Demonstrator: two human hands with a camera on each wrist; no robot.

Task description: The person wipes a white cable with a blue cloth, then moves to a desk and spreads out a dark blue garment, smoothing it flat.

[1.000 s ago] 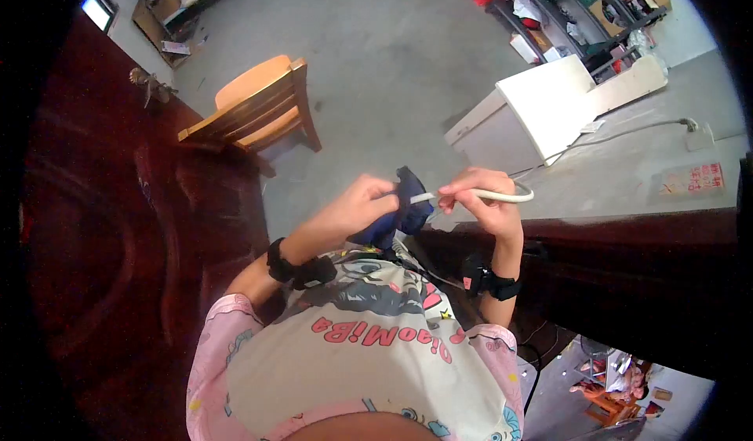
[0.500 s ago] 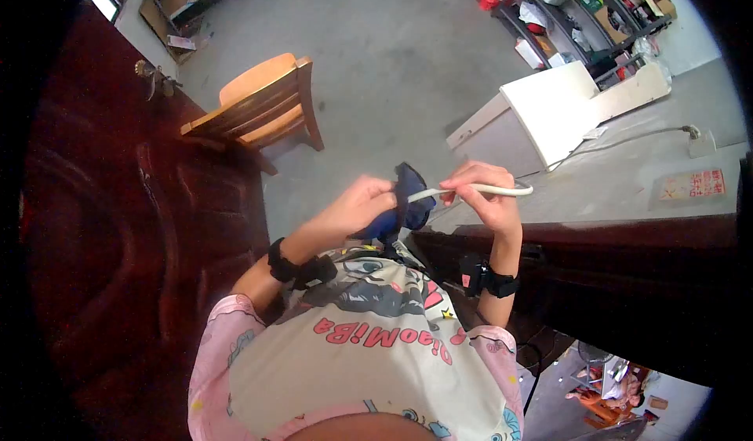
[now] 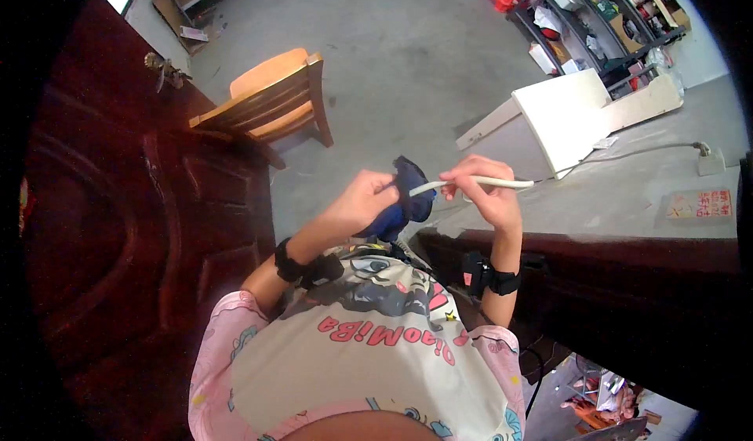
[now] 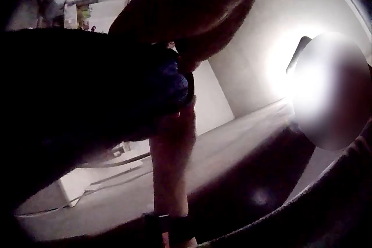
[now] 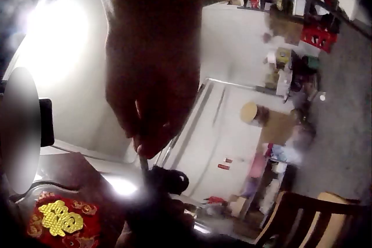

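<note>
My left hand (image 3: 362, 200) grips a dark blue piece of cloth (image 3: 406, 198), bunched in front of my chest. My right hand (image 3: 485, 196) pinches a thin white rod (image 3: 478, 182) that lies level, its left tip touching the cloth. In the left wrist view the blue cloth (image 4: 171, 85) shows dimly under my dark left hand (image 4: 192, 21). The right wrist view shows my right hand (image 5: 154, 91) in shadow above the dark cloth (image 5: 165, 181).
A dark red wooden door (image 3: 118, 229) stands at my left with a metal handle (image 3: 163, 68). A wooden chair (image 3: 271, 108) sits on the concrete floor beyond. A white board (image 3: 569, 119), a cable and power strip (image 3: 710, 159), and shelves (image 3: 596, 10) lie at the right.
The white rod has gone from curved to straight and level in my right hand. Both hands stay close together at the cloth; the view has shifted slightly.
</note>
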